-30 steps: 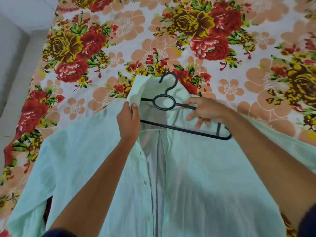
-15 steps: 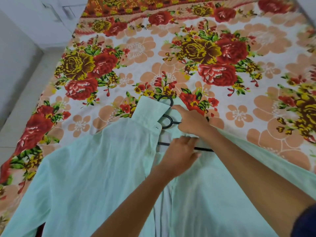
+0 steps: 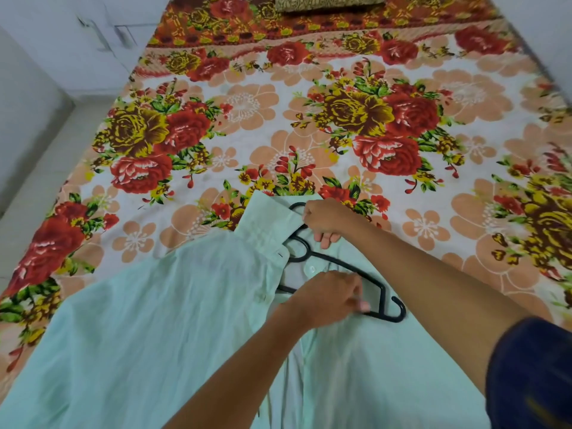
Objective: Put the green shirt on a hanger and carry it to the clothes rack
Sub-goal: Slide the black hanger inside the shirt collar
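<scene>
The pale green shirt (image 3: pixel 161 329) lies front-up and unbuttoned on the bed, collar pointing away from me. A black plastic hanger (image 3: pixel 382 294) sits in its neck opening. The hanger's left arm is hidden under the left shoulder, and its right end lies bare on top of the right front. My right hand (image 3: pixel 325 219) grips the hanger's neck just below the hook, beside the raised collar. My left hand (image 3: pixel 329 297) reaches across the open placket, its fingers curled at the hanger's lower bar; it is slightly blurred.
The bed is covered by a floral sheet (image 3: pixel 247 106) in red, yellow and peach. A patterned pillow (image 3: pixel 328 1) lies at the far end. Pale floor and a white wall (image 3: pixel 46 88) run along the bed's left side. No clothes rack is in view.
My left hand let go of the collar and crossed to the hanger's lower bar. The left shoulder now covers the hanger's left arm. My right hand shifted up to the hanger's neck.
</scene>
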